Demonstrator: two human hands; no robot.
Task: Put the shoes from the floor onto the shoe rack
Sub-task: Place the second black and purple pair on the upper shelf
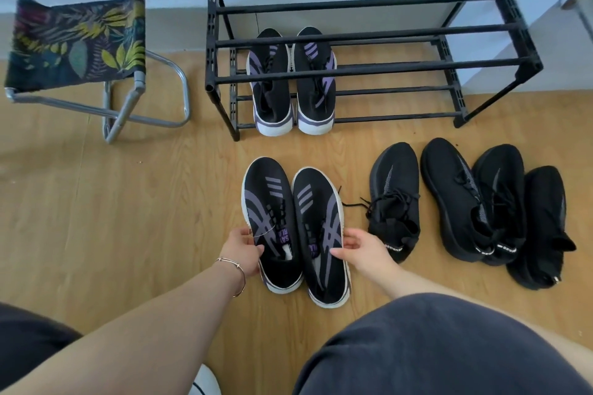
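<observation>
A black two-tier shoe rack point(369, 67) stands against the wall. On its lower tier sits a pair of black-and-purple sneakers point(290, 80). On the floor in front lies a matching pair with white soles: its left shoe point(272, 202) and right shoe point(321, 218) side by side. My left hand point(245, 252) grips the outer edge of the left shoe. At the outer edge of the right shoe, my right hand point(362, 248) has its fingers on the shoe. Several all-black sneakers point(475, 208) lie on the floor to the right.
A folding stool point(83, 51) with leaf-print fabric and a metal frame stands left of the rack. The floor is light wood. My knees in dark shorts fill the bottom of the view. A metal fitting point(577, 0) shows at the far right by the wall.
</observation>
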